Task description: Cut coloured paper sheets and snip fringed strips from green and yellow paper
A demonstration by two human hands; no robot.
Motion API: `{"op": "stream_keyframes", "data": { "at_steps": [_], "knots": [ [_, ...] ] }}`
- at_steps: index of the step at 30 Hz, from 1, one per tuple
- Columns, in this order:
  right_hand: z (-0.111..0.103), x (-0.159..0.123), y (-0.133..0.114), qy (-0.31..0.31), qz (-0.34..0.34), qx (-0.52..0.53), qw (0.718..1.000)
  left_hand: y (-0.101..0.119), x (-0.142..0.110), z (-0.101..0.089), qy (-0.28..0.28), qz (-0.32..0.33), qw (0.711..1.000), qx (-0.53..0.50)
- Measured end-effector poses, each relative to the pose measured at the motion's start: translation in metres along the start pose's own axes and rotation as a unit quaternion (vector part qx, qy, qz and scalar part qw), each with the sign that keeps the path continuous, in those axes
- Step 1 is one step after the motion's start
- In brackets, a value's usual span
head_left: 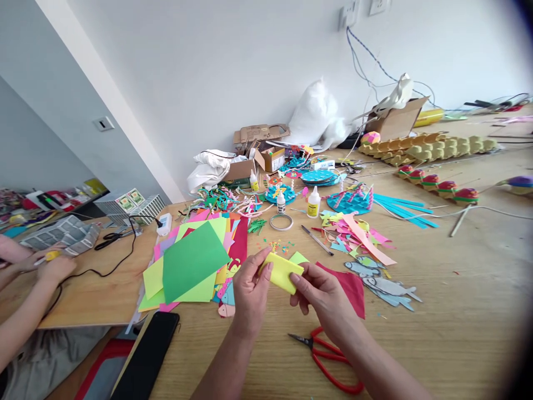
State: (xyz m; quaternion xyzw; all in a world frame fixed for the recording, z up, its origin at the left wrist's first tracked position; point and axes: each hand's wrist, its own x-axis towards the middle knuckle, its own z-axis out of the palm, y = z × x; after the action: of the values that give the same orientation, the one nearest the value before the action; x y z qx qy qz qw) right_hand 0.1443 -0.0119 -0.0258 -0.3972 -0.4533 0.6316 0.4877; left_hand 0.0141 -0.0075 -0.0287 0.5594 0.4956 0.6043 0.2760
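Between my two hands, above the wooden table, is a small folded piece of yellow paper (pixel 283 273). My left hand (pixel 253 283) pinches its left end between thumb and fingers. At the right end my right hand (pixel 314 286) grips it, thumb on top. Red-handled scissors (pixel 328 358) lie on the table below my right hand, partly hidden by the forearm. A piece of dark red paper (pixel 347 289) lies behind that hand. Left of my hands is a stack of coloured paper with a green sheet (pixel 194 261) on top.
Paper fish (pixel 389 286) and paper scraps (pixel 366 236) lie to the right. Glue bottles (pixel 313 203), a tape roll (pixel 281 222) and a pen (pixel 317 240) stand or lie behind my hands. A black phone (pixel 150 355) is front left. Another person's hands (pixel 54 266) work at far left.
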Motion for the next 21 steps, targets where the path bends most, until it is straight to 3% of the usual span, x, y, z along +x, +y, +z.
{"op": "stream_keyframes", "data": {
  "at_steps": [9, 13, 17, 21],
  "knots": [
    [-0.008, 0.004, -0.001, 0.009, -0.013, -0.035, 0.999, -0.001, -0.003, -0.004, -0.065, -0.007, 0.998, -0.026],
    [-0.009, 0.004, -0.004, -0.001, -0.011, -0.048, 0.999, -0.001, -0.004, -0.006, -0.068, 0.002, 0.998, -0.018],
    [-0.015, 0.005, -0.006, -0.047, -0.01, -0.085, 0.995, 0.003, -0.002, -0.01, -0.091, 0.005, 0.996, 0.005],
    [-0.023, 0.007, -0.01, -0.094, -0.011, -0.123, 0.988, 0.014, 0.004, -0.015, -0.17, 0.028, 0.983, 0.062]
  ]
}}
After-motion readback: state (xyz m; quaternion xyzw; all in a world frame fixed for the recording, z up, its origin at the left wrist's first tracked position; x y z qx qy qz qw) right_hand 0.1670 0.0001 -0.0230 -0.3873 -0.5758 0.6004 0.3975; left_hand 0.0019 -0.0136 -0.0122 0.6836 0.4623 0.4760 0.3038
